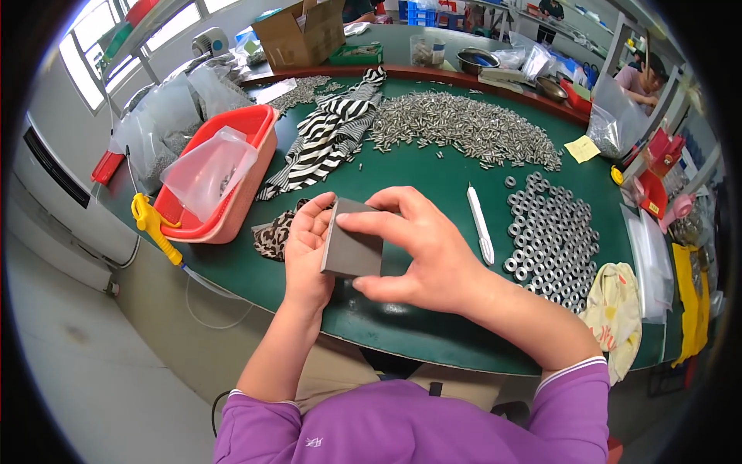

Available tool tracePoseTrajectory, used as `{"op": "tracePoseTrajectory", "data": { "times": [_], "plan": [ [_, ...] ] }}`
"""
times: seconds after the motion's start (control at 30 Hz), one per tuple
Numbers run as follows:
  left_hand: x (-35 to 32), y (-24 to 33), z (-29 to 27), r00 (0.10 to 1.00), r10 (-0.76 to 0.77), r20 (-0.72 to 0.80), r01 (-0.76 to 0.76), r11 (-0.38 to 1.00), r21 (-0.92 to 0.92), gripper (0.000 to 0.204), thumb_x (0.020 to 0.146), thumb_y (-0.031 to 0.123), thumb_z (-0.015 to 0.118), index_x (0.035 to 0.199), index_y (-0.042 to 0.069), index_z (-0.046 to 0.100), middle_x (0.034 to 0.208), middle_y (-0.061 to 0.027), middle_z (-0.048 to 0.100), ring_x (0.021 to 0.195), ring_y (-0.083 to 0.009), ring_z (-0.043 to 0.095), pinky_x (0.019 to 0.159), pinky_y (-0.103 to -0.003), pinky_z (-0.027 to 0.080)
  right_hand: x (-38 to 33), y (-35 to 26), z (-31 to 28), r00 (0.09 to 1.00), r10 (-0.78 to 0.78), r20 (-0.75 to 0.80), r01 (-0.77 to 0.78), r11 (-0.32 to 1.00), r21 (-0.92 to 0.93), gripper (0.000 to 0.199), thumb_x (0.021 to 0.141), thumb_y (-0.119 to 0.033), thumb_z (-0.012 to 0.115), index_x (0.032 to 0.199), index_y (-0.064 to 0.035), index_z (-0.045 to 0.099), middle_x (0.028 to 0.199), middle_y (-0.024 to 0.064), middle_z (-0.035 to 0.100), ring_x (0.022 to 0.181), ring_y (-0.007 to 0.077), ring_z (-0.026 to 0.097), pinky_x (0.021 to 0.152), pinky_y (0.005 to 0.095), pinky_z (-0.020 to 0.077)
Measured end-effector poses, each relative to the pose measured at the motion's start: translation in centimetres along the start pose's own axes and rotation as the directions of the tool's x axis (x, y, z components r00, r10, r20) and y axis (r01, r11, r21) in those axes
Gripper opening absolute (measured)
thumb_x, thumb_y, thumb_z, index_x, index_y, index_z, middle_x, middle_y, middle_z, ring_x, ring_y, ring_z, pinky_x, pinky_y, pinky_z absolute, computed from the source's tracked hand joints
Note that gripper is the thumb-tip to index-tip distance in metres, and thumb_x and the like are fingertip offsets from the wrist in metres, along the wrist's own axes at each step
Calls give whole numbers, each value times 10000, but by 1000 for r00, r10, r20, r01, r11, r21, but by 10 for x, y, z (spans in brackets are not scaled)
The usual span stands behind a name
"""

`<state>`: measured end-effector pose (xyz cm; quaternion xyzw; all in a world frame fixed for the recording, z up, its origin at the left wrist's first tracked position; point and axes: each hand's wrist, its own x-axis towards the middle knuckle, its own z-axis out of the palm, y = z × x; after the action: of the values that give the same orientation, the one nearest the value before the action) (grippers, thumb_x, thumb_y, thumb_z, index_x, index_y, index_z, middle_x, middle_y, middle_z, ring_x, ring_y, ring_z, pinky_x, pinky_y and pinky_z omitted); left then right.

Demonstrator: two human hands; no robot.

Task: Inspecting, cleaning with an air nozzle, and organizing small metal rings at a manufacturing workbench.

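A grey, flat-sided rectangular block (354,241) is held between my two hands above the near part of the green table. My left hand (308,255) supports its left side, fingers curled behind it. From the right, my right hand (423,251) spans the block, its index finger on the upper part and its thumb at the lower edge. The fingers behind the block are partly hidden. Below and beyond my left hand lies a leopard-print cloth (272,237). A white pen-shaped tool with a thin tip (480,224) rests on the table right of my right hand.
Metal rings (553,240) cover the table at right, beside a stained cloth glove (613,309). Small metal pins (464,124) form a heap at the back, near a striped cloth (328,131). Red baskets (267,139) and a yellow air gun (151,220) are at left.
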<state>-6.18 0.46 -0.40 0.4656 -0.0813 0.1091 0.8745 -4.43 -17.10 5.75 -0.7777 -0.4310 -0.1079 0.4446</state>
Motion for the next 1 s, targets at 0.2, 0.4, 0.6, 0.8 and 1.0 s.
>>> {"op": "tracePoseTrajectory", "data": {
  "times": [0.2,0.4,0.6,0.8,1.0],
  "plan": [
    [-3,2,-6,995,-17,96,16,1000,11,362,859,72,598,1182,21,443,1113,-136,577,870,-144,597,790,-266,495,4,43,-23,957,186,-223,-237,945,-227,521,640,-251,724,1128,-124,591,1050,132,508,990,289,515,864,368,437],
    [0,1,-4,992,-85,93,93,992,-84,251,851,53,605,1083,31,515,1150,-131,567,890,-127,588,824,-257,478,5,31,-24,960,172,-222,-209,966,-154,513,651,-250,718,1132,-125,590,1056,124,500,997,278,518,863,363,436],
    [0,0,-8,997,-67,28,70,994,-87,243,842,20,601,1073,34,526,1088,-94,582,891,-127,585,830,-268,477,4,20,-16,981,114,-159,-135,983,-124,522,649,-233,724,1134,-108,576,1049,129,493,987,280,519,856,362,439],
    [0,1,-7,997,-62,54,64,998,-28,216,854,13,579,1064,27,530,1027,-87,598,884,-138,593,806,-274,491,4,22,-10,979,135,-153,-152,983,-103,515,653,-238,719,1129,-107,574,1051,135,492,989,293,517,854,368,441],
    [-2,-5,-9,1000,-23,17,23,999,-45,275,799,62,652,1037,29,516,1009,-82,596,902,-145,588,799,-274,502,-3,-9,5,997,-60,-43,57,997,-53,548,628,-248,731,1136,-126,565,1059,146,491,974,320,520,836,401,455]
  ]
}}
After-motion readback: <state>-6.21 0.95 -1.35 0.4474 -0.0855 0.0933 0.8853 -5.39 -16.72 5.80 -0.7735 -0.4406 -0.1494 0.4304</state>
